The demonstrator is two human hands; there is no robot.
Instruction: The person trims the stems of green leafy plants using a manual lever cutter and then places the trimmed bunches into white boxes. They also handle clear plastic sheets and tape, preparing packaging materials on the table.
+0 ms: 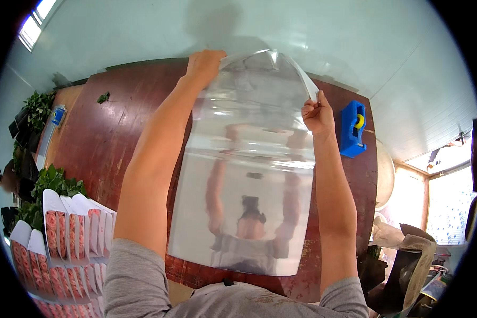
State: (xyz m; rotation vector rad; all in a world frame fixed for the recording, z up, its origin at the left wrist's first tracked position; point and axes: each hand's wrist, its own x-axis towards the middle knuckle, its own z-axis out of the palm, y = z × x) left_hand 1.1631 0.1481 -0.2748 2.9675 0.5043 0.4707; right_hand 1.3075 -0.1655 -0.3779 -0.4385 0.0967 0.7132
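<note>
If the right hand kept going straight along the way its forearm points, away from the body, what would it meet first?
The right hand, pinching the far corner of the clear plastic sheet, points toward the table's far edge. Nothing shows in that line before the pale wall; the blue tape dispenser sits off to its right. Depth is uncertain.

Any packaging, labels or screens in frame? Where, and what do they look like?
Clear plastic sheet: glossy, lying over the table centre, far edge lifted by left hand and right hand.
Printed wrappers: lower left, overlapping fan, white with red-orange round patterns.
No screens visible.
</note>
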